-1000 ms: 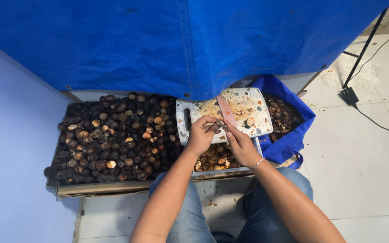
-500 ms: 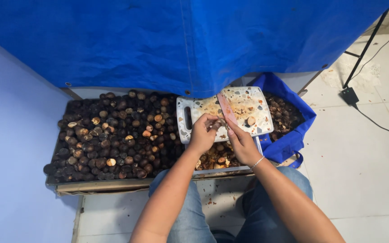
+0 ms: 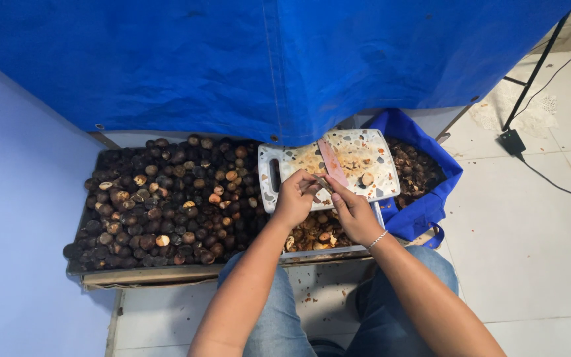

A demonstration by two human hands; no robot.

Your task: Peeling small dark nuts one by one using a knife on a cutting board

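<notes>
Progress check, judging by the piles: barely a dent imo. Left hand (image 3: pixel 293 201) is curled shut around a small dark nut, fingers pressed together over it so the nut itself is mostly hidden, held at the near edge of the white speckled cutting board (image 3: pixel 371 149). Right hand (image 3: pixel 353 213) is closed on a knife handle, fingers wrapped tight, w/ the pinkish blade (image 3: pixel 332 162) lying up across the board and its near end right at the left hand's nut. One cut half-nut (image 3: pixel 367 179) sits on the board, pale face up. Under the board's near edge there's a tray of lighter cut pieces (image 3: pixel 315 231), a modest layer. Blue bag (image 3: pixel 424 205) on the right holds brownish bits, prob shells or scraps, can't tell which. Then the big tray on the left: huge heap of whole dark nuts (image 3: pixel 160 198), w/ only a few pale cut faces showing. So done = that small tray + whatever's in the bag, left = basically the whole heap. Long way to go.
</notes>
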